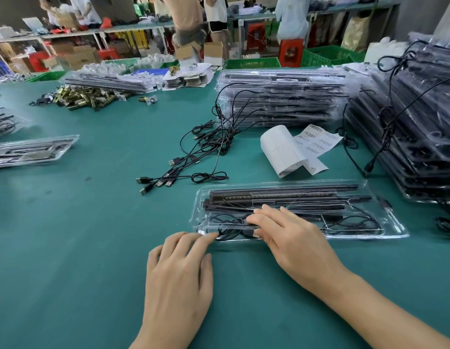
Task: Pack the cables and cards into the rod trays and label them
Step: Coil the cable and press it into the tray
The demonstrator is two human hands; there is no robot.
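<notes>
Tucking the coiled cable [230,224] into the near-left pocket of the clear rod tray [392,224] appears to be the step in hand. The left hand [178,280] lies flat, its fingertips touching the coil at the tray corner. The right hand [290,239] is also unclenched, pressing the cable down and grasping nothing. Black rods [282,195] sit just beyond the right fingers. The next move probably calls for seating stray loops below the rim, then a card and a label. Loose USB cables [193,157] lie beyond the left hand and a label roll [279,149] beyond the right. Stacked trays [282,96] stand further off. The table mat [80,222] is teal, with workshop benches and people standing behind.
</notes>
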